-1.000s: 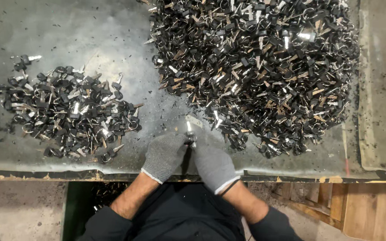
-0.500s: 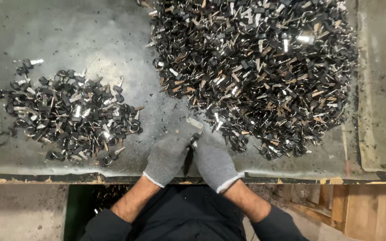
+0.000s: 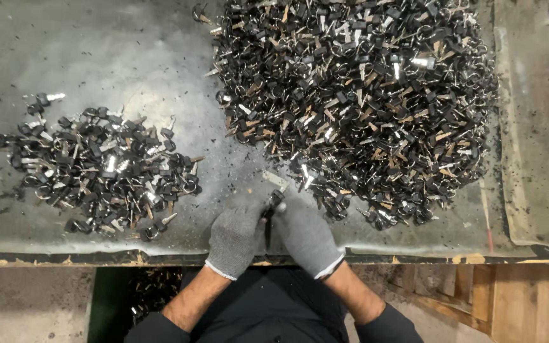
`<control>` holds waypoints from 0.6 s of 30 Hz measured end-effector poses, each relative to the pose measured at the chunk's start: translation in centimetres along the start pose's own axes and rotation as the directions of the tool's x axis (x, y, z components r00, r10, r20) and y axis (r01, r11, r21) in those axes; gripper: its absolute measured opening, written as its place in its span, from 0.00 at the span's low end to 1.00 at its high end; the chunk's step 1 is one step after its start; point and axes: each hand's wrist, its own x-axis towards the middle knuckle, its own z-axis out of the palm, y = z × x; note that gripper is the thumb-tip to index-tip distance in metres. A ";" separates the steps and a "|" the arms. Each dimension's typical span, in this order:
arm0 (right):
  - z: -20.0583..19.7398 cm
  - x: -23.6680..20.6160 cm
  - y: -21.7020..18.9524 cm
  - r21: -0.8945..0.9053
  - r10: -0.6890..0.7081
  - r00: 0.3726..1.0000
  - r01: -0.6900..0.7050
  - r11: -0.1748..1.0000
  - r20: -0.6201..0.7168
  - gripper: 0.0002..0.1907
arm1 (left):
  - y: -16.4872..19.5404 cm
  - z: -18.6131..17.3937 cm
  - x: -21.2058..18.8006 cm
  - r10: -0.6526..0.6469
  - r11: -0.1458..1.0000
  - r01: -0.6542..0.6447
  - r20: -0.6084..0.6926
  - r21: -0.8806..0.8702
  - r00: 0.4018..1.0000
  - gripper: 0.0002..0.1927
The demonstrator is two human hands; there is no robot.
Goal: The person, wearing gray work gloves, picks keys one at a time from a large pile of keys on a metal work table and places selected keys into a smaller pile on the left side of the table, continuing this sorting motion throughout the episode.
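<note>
We see the left hand (image 3: 235, 236) and right hand (image 3: 305, 234), both gloved, pinching one black-headed key (image 3: 273, 204) between them at the table (image 3: 128, 57) edge, between small pile (image 3: 100, 171) and big pile (image 3: 357, 101)

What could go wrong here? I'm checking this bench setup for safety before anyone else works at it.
Both gloved hands, left hand and right hand, pinch one small key right at the table edge, so it could drop off. The large pile reaches close to the hands and a nudge might mix it with the small pile.
</note>
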 end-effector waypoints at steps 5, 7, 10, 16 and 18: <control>0.4 -2.8 0.3 -0.194 0.117 0.986 -0.093 0.977 0.118 0.37 | -0.5 0.5 0.0 -0.008 1.000 0.009 0.049 -0.023 0.999 0.08; 0.8 -3.2 0.1 -0.444 0.078 0.977 0.018 0.896 0.196 0.37 | -1.0 0.8 0.0 -0.079 0.997 0.074 0.179 0.035 0.981 0.08; 1.0 -2.7 -0.1 -0.251 -0.035 0.999 0.028 0.968 -0.024 0.17 | -1.1 0.9 -0.2 -0.032 0.999 0.035 0.169 -0.016 0.985 0.07; -0.4 -1.5 0.0 0.153 -0.073 0.982 0.046 0.987 0.173 0.17 | -0.7 0.6 -0.6 -0.031 0.998 0.038 0.152 -0.042 0.988 0.10; -0.6 -1.5 -0.5 0.050 0.040 0.995 -0.045 0.998 0.093 0.28 | -0.7 0.6 -0.2 -0.017 0.999 0.021 0.137 -0.031 0.991 0.09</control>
